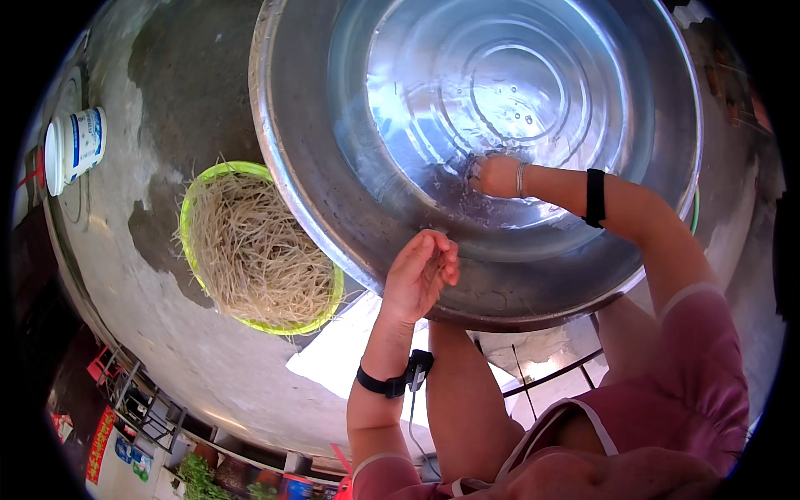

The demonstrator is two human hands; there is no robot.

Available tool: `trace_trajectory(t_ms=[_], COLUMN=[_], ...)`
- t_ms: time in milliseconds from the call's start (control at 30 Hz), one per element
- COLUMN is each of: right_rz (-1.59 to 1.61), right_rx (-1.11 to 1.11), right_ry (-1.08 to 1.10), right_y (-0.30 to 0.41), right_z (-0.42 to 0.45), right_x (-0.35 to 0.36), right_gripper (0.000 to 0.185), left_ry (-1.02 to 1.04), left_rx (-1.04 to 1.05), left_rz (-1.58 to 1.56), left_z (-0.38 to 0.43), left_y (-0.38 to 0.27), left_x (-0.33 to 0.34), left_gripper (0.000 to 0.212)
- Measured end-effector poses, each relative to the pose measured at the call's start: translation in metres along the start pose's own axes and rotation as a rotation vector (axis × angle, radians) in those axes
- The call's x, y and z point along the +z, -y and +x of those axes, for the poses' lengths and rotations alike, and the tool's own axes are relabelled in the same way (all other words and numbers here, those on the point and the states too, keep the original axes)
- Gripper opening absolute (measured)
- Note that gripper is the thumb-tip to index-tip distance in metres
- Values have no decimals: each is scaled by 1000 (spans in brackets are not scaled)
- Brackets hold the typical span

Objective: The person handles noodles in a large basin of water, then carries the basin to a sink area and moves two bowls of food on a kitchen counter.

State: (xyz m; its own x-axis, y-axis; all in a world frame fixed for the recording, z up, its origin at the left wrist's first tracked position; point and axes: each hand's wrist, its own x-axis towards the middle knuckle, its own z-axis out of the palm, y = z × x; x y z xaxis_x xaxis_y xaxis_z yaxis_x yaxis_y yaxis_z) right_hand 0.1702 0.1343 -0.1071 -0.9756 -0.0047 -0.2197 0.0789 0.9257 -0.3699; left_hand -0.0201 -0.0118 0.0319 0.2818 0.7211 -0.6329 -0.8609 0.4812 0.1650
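Observation:
A large round metal basin (306, 125) holds clear water with ripples and a few bubbles. My right hand (500, 176) is at the water in the lower middle of the basin, its fingers partly hidden by splashing water; whether it holds anything cannot be told. Over the basin's near rim is my left hand (425, 275), raised and cupped, fingers loosely curled; small thin bits may lie in its palm, but this is unclear. Left of the basin, a yellow-green plastic basket (186, 234) is heaped with thin, pale, root-like strands (262, 250), some hanging over its rim.
A white plastic bucket (84, 142) stands on the partly wet concrete floor at the far left. White sheet-like material (331, 350) lies below the basin's near rim. Green plants (197, 476) and a metal rack (147, 406) are at the lower left.

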Motion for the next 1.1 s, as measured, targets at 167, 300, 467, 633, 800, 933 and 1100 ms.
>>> trace_trajectory(t_ms=[167, 300, 467, 633, 800, 933, 1100], right_rz=[-95, -52, 266, 967, 846, 592, 454], right_rx=[-19, 94, 380, 732, 372, 11, -39], right_ry=[-97, 11, -288, -209, -418, -434, -578], right_y=[4, 6, 14, 23, 75, 109, 110], right_z=[3, 5, 4, -6, -5, 6, 5], right_x=[12, 1, -33, -106, -136, -143, -143], right_gripper=[11, 8, 12, 17, 17, 17, 22], left_ry=[3, 29, 7, -3, -41, -76, -130], left_rx=[0, 7, 21, 32, 61, 16, -33], left_rz=[-5, -9, -2, 9, 27, 13, 29], left_z=[1, 1, 0, 1, 3, 2, -1], left_y=[0, 0, 0, 0, 3, 1, -1], left_x=[-2, -1, 0, 0, 2, 1, 3], left_gripper=[22, 22, 22, 23, 25, 27, 25])
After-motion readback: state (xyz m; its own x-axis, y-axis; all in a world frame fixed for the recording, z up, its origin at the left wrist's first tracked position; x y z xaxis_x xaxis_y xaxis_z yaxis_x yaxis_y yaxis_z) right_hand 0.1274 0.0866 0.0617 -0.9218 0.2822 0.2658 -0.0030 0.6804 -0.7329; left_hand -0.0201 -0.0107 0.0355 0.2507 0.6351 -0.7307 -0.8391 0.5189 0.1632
